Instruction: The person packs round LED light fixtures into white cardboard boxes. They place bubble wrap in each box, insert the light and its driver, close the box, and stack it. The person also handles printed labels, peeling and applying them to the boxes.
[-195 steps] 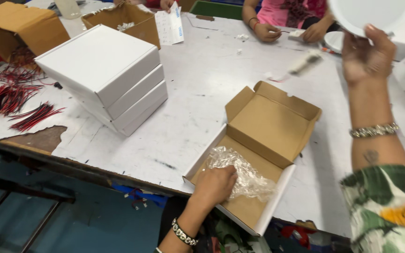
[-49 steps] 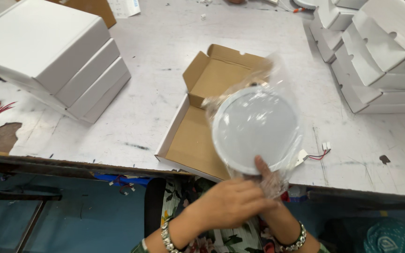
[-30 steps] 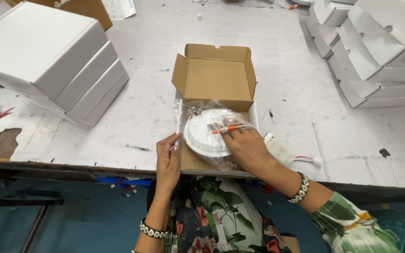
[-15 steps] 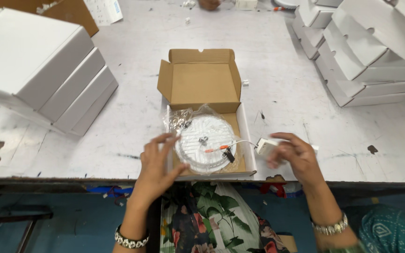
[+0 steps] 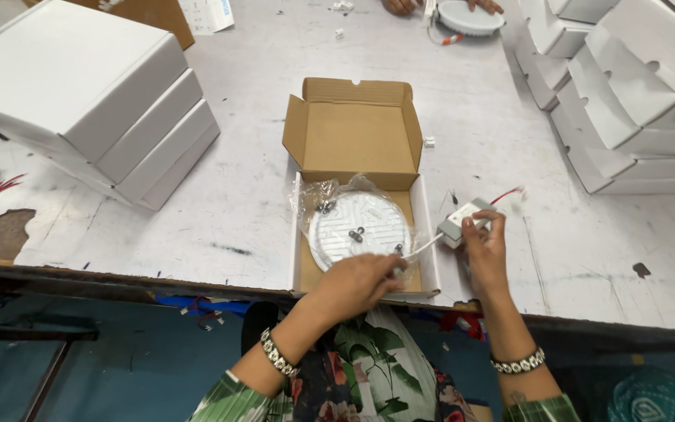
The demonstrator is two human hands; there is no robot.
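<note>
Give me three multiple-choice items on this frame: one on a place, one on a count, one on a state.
1. Where does the round bagged lamp lie?
A. in the open brown carton
B. on the white box stack
C. on the floor

2. How many white boxes are in the stack at the left?
A. one
B. three
C. six

3. What does the right hand hold?
A. nothing
B. a small grey driver box
C. scissors

Key: A, the lamp sits inside the carton's tray; B, three stacked layers show; B, its fingers grip the wired box while the left hand rests at the lamp's edge.

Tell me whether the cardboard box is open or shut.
Open: the cardboard box has its lid flap folded back, and the round bagged light lies in its tray.
</note>
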